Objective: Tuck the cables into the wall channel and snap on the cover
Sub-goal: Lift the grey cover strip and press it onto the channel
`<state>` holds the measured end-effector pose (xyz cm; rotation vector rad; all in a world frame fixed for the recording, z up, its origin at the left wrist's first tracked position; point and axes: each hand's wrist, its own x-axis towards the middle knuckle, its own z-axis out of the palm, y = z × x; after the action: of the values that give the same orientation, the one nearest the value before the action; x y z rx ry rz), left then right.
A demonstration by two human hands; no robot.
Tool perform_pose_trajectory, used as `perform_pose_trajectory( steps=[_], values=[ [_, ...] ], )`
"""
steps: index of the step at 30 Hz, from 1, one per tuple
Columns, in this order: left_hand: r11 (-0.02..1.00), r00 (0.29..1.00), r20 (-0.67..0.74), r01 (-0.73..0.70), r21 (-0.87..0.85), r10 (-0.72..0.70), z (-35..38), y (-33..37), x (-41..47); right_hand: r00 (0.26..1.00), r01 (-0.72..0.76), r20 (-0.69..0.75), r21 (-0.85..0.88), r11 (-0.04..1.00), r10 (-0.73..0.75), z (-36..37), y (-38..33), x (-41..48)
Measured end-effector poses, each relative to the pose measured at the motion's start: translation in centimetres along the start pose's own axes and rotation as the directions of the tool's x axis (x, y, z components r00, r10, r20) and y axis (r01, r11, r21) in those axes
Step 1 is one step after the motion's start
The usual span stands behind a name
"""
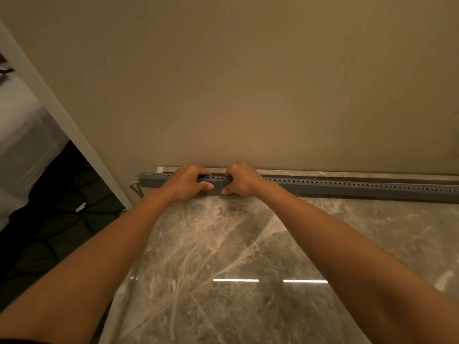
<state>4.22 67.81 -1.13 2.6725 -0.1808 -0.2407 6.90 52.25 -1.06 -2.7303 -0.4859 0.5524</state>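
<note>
Head view, near to far. Bare forearms come in from 7 and 5 o'clock over the marble floor (223, 244), glossy, with light streaks reflected in it.

Both hands meet at the wall channel (347, 188), a long grey slotted trunking lying where floor meets wall (248, 83) and running from about 9 o'clock of centre out to the 3 o'clock edge.

- Left hand (185, 181): fingers curled over the channel's top edge, thumb under the front face — clamped on it, pinching.
- Right hand (242, 181): same grip, just beside the left, thumbs nearly touching.

Cables (136, 187): only a short yellowish loop shows, poking out of the channel's left end at 9 o'clock. The rest is hidden, so presumably it is already tucked inside.

Progress, as a judgement: tucking looks mostly done, and the hands seem to be pressing the cover (323, 177) down near the left end — mid-snap. Cannot tell whether the cover is seated along the long run to the right; a row of slots is visible there. Likely left: work the pressing along toward 3 o'clock, and deal with the loose loop.

Doorway and a white bed (22, 135) sit far off at 9–10 o'clock.
</note>
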Motion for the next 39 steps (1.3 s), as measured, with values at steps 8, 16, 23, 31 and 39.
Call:
perform_pose_trajectory(
  steps=[8,16,23,31,39],
  values=[
    [0.995,0.993,0.064,0.098,-0.024,-0.096,-3.9,-6.3,-1.1,0.997,0.064,0.028,0.081,0.995,-0.066,0.9,-4.3,1.4],
    [0.998,0.997,0.071,0.035,0.044,-0.038,-4.2,-6.8,-0.9,0.997,0.070,0.028,0.021,0.997,-0.071,1.2,-5.7,2.0],
    [0.994,0.997,0.053,0.050,0.102,-0.055,-4.4,-6.6,-0.6,0.998,0.062,-0.010,0.047,0.997,-0.062,1.4,-5.4,1.9],
    [0.920,0.996,0.017,-0.085,0.383,0.086,-1.2,-2.4,-0.7,0.988,0.086,-0.128,-0.024,0.996,-0.088,1.7,-2.4,-0.5],
    [0.869,0.990,-0.052,-0.087,0.487,0.129,1.7,1.2,0.2,0.968,-0.043,-0.248,-0.251,0.967,-0.021,1.2,5.8,-3.8]
  ],
)
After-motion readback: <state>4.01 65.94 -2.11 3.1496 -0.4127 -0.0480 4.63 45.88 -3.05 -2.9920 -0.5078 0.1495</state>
